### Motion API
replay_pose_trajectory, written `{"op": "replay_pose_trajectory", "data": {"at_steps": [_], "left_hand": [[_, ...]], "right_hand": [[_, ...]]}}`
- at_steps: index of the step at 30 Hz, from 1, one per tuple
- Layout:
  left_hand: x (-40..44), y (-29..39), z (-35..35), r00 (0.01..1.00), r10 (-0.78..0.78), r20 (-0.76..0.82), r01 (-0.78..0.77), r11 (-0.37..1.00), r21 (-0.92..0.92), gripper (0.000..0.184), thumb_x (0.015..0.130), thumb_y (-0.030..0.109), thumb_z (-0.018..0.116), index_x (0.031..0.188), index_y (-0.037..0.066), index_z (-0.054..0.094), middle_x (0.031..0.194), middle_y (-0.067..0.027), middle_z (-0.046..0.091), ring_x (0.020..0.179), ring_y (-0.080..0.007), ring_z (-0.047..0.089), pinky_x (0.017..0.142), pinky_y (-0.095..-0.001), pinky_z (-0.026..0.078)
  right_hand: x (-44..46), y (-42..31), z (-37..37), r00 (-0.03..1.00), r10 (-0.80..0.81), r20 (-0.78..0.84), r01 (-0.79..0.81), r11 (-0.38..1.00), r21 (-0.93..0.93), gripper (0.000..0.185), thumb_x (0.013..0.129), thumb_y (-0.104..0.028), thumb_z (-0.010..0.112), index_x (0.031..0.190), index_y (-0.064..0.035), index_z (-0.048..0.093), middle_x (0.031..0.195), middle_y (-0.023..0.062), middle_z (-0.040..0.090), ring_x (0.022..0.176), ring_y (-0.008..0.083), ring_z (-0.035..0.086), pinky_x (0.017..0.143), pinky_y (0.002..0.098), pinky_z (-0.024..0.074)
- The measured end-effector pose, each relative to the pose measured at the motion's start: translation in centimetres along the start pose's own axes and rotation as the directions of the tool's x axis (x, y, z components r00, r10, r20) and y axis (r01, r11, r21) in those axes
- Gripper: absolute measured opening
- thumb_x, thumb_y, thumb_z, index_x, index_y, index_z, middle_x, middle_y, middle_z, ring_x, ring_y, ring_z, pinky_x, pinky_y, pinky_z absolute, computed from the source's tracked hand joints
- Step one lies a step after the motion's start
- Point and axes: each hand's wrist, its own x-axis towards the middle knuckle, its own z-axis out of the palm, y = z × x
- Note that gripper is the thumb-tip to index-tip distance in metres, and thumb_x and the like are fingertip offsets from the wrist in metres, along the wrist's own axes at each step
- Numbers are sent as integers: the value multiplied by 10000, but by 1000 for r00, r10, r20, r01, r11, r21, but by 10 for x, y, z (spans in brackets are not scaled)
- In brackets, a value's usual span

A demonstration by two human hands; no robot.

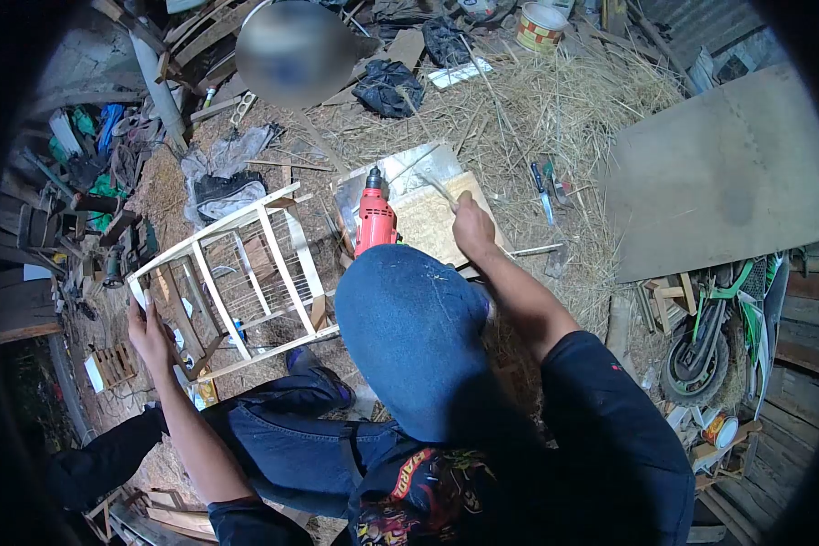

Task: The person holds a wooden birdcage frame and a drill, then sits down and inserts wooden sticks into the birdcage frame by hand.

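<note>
My left hand [152,338] is at the near left corner of a slatted wooden frame [202,259], its fingers closed around the end piece. The frame lies tilted on the straw-strewn ground, left of my bent knee. My right hand [473,226] is closed on a slim, pale tool [439,190] whose kind I cannot make out. It points up and left over a light wooden board [423,227]. A red power drill [376,221] lies between the frame and the board, chuck pointing away from me; my knee hides its lower part.
A knife [542,193] lies on the straw at right. Beyond it are a large flat panel [723,177] and a small green motorbike [714,332]. Black plastic bags [388,88] and a bucket [540,27] stand at the back. Another person's dark sleeve or leg [109,455] shows at lower left.
</note>
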Motion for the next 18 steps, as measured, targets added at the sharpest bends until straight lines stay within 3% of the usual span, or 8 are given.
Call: {"op": "replay_pose_trajectory", "data": {"at_steps": [2,4,8,9,12,14,16,18], "left_hand": [[-2,8,0,1000,-16,-9,16,999,28,430,1043,233,602,1405,7,552,593,51,444,431,-41,379,387,-261,288],[-5,23,-1,993,-115,15,115,992,-46,427,1041,244,611,1387,-2,569,601,51,450,449,-36,374,405,-261,269],[-5,9,-2,988,-154,16,155,986,-63,420,1038,257,621,1347,-26,598,612,57,439,507,-16,373,454,-257,249],[-6,11,-4,988,-156,18,157,986,-63,420,1038,257,621,1347,-26,598,612,57,439,507,-16,373,454,-257,249],[-5,13,-7,972,-219,80,218,976,25,441,1039,262,616,1355,-44,586,731,-26,607,660,-67,533,574,-265,410],[-4,10,-1,998,56,-25,-54,995,81,455,1042,261,603,1368,-56,572,997,-151,719,887,-149,624,802,-314,498],[-4,14,-3,1000,-13,8,12,998,63,465,1042,264,600,1372,-62,567,1113,-188,702,978,-172,618,890,-331,480],[-5,19,-5,996,-80,43,79,996,44,474,1042,267,598,1376,-69,561,1228,-225,686,1070,-195,612,978,-349,462]], "right_hand": [[8,4,-7,983,130,129,-142,986,90,205,1013,-201,527,1056,-1,519,933,278,673,883,457,669,769,567,508],[15,9,-13,997,29,-77,-2,941,337,259,1018,-241,535,1113,-3,498,905,308,683,879,509,672,748,611,486],[24,-26,-66,984,92,-152,22,787,617,332,990,-329,645,972,-3,590,838,154,714,773,263,698,693,452,508],[28,-30,-71,980,110,-168,53,666,744,345,968,-326,702,839,-20,609,761,47,659,709,120,594,641,344,465],[37,-36,-77,961,153,-229,149,413,899,280,963,-265,721,799,-69,607,713,4,602,688,71,533,628,286,429],[34,-35,-78,934,145,-328,241,423,874,268,965,-239,724,773,-104,597,681,-27,569,626,52,504,583,245,404],[26,-33,-71,972,128,-199,181,137,974,276,976,-222,709,759,-104,585,648,-37,557,571,49,503,527,241,392],[20,-38,-60,954,140,-264,245,143,959,301,977,-200,705,728,-103,568,617,-43,551,532,41,497,489,234,383]]}}
